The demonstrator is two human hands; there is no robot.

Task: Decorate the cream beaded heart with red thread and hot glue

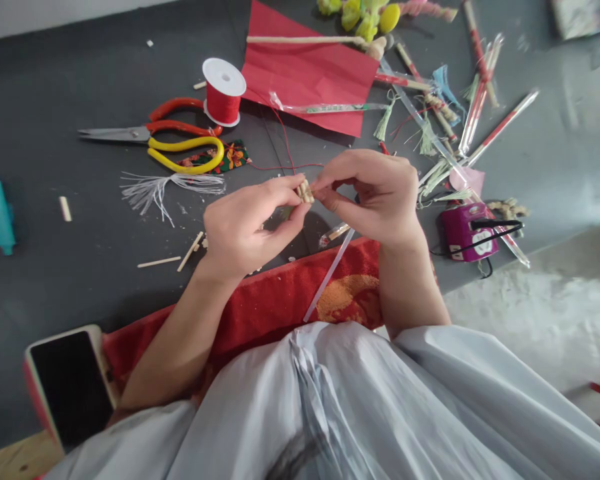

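Between the thumb and index finger of my left hand is a small pale bundle of short wooden pieces. My right hand is closed in a pinch against the bundle's right side; what its fingertips grip is too small to make out. A thin red thread comes down from the red thread spool and passes just behind the hands. Scissors with one orange and one yellow handle lie left of the spool, blades apart. Below them are a white tassel and a patterned cloth piece.
Red paper lies at the back. Wrapped sticks and tassels are scattered on the right, near a purple box with a black cord. A red towel covers the front edge. A phone is at lower left, short sticks nearby.
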